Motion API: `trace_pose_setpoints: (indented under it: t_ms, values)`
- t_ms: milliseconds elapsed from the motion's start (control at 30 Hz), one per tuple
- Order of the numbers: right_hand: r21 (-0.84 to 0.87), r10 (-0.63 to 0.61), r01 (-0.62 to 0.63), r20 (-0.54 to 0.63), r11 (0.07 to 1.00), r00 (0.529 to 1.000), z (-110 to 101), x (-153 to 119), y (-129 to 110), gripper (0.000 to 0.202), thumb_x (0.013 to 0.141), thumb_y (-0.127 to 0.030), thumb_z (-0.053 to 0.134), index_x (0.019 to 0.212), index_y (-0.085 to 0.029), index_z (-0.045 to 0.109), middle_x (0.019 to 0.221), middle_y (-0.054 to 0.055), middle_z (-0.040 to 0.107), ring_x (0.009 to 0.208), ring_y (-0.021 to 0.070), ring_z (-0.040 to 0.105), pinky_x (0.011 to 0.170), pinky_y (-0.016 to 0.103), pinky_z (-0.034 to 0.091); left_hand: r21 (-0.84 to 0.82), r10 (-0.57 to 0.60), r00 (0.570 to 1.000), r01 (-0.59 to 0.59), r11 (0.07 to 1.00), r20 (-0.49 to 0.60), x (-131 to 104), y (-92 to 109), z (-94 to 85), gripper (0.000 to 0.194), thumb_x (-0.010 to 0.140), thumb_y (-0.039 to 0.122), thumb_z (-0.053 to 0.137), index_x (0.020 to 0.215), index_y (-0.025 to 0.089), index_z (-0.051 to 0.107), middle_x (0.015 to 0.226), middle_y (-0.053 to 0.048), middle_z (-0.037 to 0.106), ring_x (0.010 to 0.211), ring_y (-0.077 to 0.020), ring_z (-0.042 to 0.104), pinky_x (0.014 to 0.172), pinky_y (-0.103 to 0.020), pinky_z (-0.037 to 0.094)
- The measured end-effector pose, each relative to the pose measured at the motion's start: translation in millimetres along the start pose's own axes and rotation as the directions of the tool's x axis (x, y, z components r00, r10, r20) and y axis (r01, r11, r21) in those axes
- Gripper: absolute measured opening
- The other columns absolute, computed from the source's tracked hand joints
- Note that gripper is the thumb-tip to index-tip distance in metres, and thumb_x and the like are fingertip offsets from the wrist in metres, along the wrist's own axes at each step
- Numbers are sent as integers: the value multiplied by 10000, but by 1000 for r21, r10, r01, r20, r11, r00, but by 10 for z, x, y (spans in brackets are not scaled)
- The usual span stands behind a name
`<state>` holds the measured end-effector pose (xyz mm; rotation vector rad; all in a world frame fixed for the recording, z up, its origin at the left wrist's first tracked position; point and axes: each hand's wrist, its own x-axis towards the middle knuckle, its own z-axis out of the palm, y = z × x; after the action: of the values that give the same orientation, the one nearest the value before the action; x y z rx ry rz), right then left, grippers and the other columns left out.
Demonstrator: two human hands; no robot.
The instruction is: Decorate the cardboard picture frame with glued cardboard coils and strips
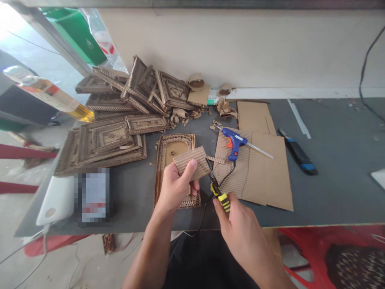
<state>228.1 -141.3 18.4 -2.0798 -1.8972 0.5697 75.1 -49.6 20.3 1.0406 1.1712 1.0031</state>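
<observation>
L hand (177, 182) pinches a bumpy cardbd piece (191, 157) w/ its thumb on top, over a cardbd frame (159, 172). R hand (239, 222) wraps yellow-blk cutters (223, 198), tips by the piece's R edge; blue glue gun (234, 141) lies just past 'em.

bare hands (176, 186), bare forearms (154, 241) — plain black clothing (207, 261)

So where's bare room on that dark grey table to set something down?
Widest: the bare table right of the black-and-blue box cutter. Narrower: the strip left of the brown rectangular cardboard panel beneath the left hand. Crowded: the back left, heaped with brown corrugated-cardboard frames, and the middle, with the blue plastic glue gun and right hand.
</observation>
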Motion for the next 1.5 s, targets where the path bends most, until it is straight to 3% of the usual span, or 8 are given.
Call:
trace_pose_setpoints:
  t_ms: [300,500,633,700,767,867,1233,1500]
  values:
    - [-3,7,-7,23,1000,1000,2,-3,6,340,1060,-451,316,861,-233,484,618,55,666,517,255,677,482,310,362,-2,-13,1000,13,1000,11,-18,9,-2,398,962,471,598,728,151,569,458,29,563,339,-73,500,347,-156,371]
    - [12,-16,17,-63,1000,998,51,-20,31,375,1060,-485,301,841,-237,477,661,54,646,550,244,666,500,316,410,-1,-3,1000,3,1000,11,-35,-2,6,401,970,457,594,716,147,575,455,31,560,338,-66,493,347,-152,365]
    - [79,-69,84,-179,993,981,112,29,83,301,1037,-454,393,916,-210,522,907,117,645,858,274,675,732,376,535,-4,4,1000,-4,1000,8,-43,1,-5,406,974,455,588,711,146,580,456,31,564,336,-66,496,350,-153,373]
    - [161,-71,104,-199,981,977,144,40,83,250,1031,-411,429,1015,-190,545,1075,154,634,1038,281,651,877,407,539,-3,3,1000,-3,1000,8,-43,2,-8,412,974,458,585,704,147,579,455,29,566,334,-70,500,350,-155,374]
    - [257,-59,102,-172,961,983,171,32,60,240,1038,-372,429,1136,-183,541,1160,156,636,1113,262,641,926,395,536,4,-3,1000,3,1000,8,-41,2,-9,415,974,460,585,701,147,579,456,28,567,334,-71,502,349,-156,370]
    - [360,-48,77,-86,930,995,187,11,16,266,1050,-352,415,1232,-189,519,1128,125,681,1057,231,679,853,342,560,4,-13,1000,13,1000,5,-31,-7,-10,410,972,465,587,712,149,583,459,28,568,337,-74,505,349,-157,371]
    - [455,-38,1,73,890,997,56,106,36,229,1043,-366,417,1131,-210,560,1023,83,689,936,207,684,808,325,541,22,-10,1000,9,1000,14,10,-39,-52,395,965,484,590,744,156,595,451,26,573,332,-78,502,345,-159,374]
    - [495,-30,-25,103,869,994,141,104,39,222,1048,-368,413,1096,-210,562,1024,88,674,944,212,666,818,329,519,37,-23,1000,22,999,11,31,0,-61,412,947,500,607,723,155,588,448,20,565,328,-84,499,339,-164,376]
